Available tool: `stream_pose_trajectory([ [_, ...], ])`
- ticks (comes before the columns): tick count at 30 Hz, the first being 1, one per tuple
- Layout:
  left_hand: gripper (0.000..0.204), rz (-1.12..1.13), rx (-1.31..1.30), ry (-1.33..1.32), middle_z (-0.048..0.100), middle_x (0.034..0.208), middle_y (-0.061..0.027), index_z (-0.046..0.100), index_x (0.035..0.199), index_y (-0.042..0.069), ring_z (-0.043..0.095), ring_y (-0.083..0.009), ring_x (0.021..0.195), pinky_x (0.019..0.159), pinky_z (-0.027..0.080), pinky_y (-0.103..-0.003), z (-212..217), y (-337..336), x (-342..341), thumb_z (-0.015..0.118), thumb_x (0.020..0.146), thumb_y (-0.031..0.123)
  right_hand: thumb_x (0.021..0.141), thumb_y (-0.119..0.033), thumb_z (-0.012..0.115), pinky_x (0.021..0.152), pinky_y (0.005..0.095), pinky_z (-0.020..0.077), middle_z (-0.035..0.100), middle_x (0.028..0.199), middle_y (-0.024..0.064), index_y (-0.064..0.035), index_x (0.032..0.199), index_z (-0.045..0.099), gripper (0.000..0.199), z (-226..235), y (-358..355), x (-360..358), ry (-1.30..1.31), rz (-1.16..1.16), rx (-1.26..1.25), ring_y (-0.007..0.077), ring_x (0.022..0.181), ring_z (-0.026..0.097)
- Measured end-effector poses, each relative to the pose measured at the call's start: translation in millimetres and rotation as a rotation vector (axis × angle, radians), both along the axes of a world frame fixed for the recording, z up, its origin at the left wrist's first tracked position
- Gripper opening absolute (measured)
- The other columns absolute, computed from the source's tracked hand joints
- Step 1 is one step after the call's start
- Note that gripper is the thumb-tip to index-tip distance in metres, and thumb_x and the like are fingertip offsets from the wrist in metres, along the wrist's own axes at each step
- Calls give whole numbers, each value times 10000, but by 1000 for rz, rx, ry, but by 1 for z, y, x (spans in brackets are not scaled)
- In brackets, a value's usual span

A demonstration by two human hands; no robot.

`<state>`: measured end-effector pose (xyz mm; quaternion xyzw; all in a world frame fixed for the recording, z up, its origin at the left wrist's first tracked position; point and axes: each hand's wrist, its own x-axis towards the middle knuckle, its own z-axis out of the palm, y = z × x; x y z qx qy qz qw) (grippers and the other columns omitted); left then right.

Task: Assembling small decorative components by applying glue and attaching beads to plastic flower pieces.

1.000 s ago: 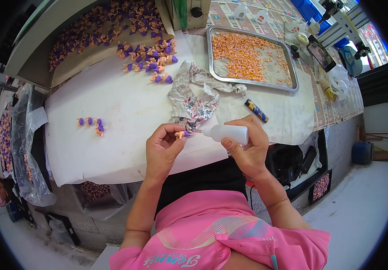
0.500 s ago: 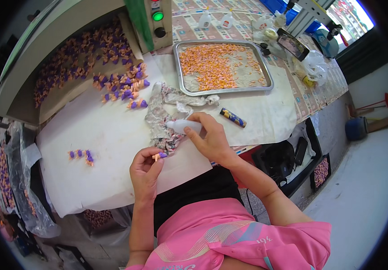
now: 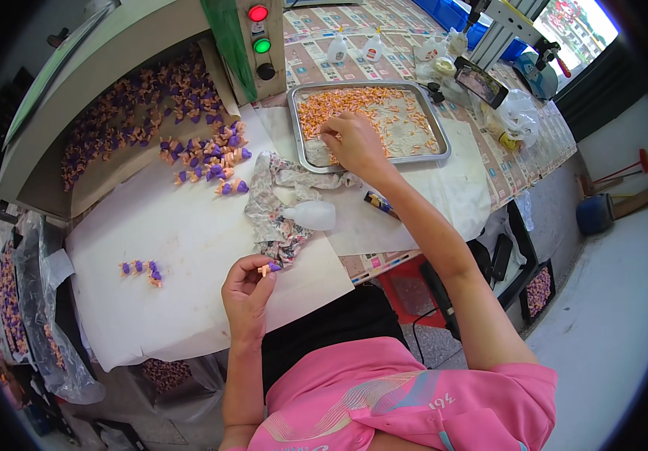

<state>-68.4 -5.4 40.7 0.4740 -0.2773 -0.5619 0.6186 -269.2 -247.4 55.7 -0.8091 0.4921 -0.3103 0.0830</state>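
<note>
My left hand (image 3: 246,302) pinches a small peach and purple figurine (image 3: 267,269) between thumb and fingers, over the near edge of the white paper. My right hand (image 3: 355,144) reaches over a shallow metal tray (image 3: 419,158) of tiny orange and pink pieces (image 3: 324,105). Its fingers are drawn together at the pieces; whatever they hold is too small to make out. A white squeeze bottle (image 3: 313,216) lies on its side on a crumpled patterned cloth (image 3: 261,203), between my hands. Beside my right forearm a dark blue and gold tube (image 3: 379,202) is partly covered.
Several similar figurines (image 3: 211,158) pile up at the mouth of a beige machine (image 3: 38,161) on the left. A few more figurines (image 3: 140,268) lie on the paper. Small bottles (image 3: 371,49), a phone on a stand (image 3: 482,81) and a plastic bag (image 3: 518,116) stand beyond the tray.
My right hand has let go of the squeeze bottle, which now lies on the cloth, and has moved forward to the tray. My left hand still holds the figurine.
</note>
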Motion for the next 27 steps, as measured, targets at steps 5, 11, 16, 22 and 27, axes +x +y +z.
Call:
stream_pose_trajectory([
  [5,222,9,-9,5,599,952,-9,611,1051,-5,548,-58,853,774,430,-186,1,3,4,611,841,-78,785,-142,672,827,424,470,674,856,144,-55,829,710,104,3,-11,21,195,-46,232,323,918,592],
  [11,215,2,-16,16,598,955,-9,611,1050,-6,548,-57,857,771,430,-186,5,8,-1,609,846,-74,797,-108,638,763,437,494,671,853,164,-25,845,685,107,-12,-27,9,231,2,165,348,798,620],
  [16,215,34,-8,20,607,942,-10,614,1047,-3,550,-54,817,722,439,-181,2,9,15,616,846,-76,836,-68,638,675,336,492,643,810,103,-17,915,668,99,25,38,28,-124,188,189,213,714,615],
  [22,208,-37,12,23,614,942,-17,623,1038,-6,570,-66,826,742,458,-190,-9,8,21,632,841,-73,853,-47,683,712,255,477,632,851,47,-27,961,661,113,17,162,49,-438,520,576,109,779,591],
  [27,203,-83,-37,17,598,997,-32,625,1040,-13,579,-83,889,801,466,-210,-20,15,19,626,847,-76,826,-37,721,683,248,474,619,869,41,-24,960,619,168,0,194,54,-585,408,659,112,754,574],
])
